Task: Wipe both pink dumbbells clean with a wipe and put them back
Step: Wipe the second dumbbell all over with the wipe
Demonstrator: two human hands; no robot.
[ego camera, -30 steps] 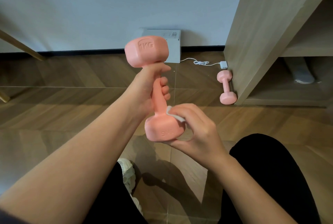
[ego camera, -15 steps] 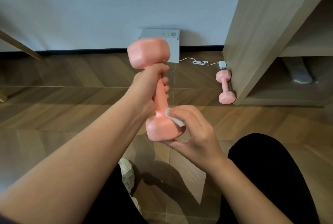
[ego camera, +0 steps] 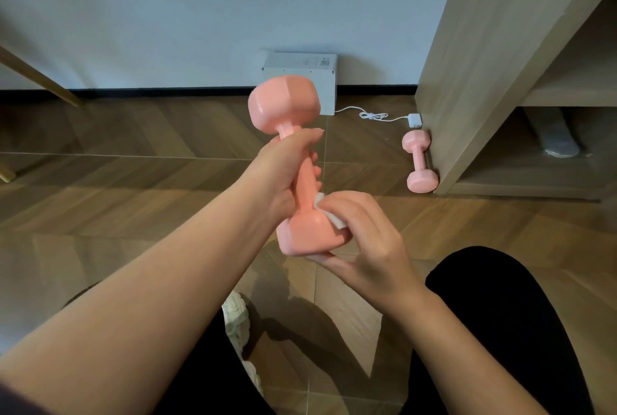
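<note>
My left hand (ego camera: 283, 174) grips the handle of a pink dumbbell (ego camera: 283, 104), held nearly upright in mid-air over the floor. My right hand (ego camera: 364, 234) pinches a small white wipe (ego camera: 329, 214) and presses it against the top of the dumbbell's lower head, with the thumb under that head. Most of the wipe is hidden under my fingers. A second pink dumbbell (ego camera: 419, 160) lies on the wooden floor against the foot of the wooden shelf unit (ego camera: 474, 57), to the right and farther away.
A white box (ego camera: 314, 64) stands against the wall behind the held dumbbell, with a white cable and plug (ego camera: 414, 120) running to the shelf unit. My knee in black trousers (ego camera: 500, 314) is at lower right, a pale shoe (ego camera: 237, 317) below the hands. A wooden leg (ego camera: 40, 80) slants at far left.
The held dumbbell has turned in my left hand, so the 1KG marking on its upper head no longer faces me. My right hand has shifted the wipe slightly up along the lower head.
</note>
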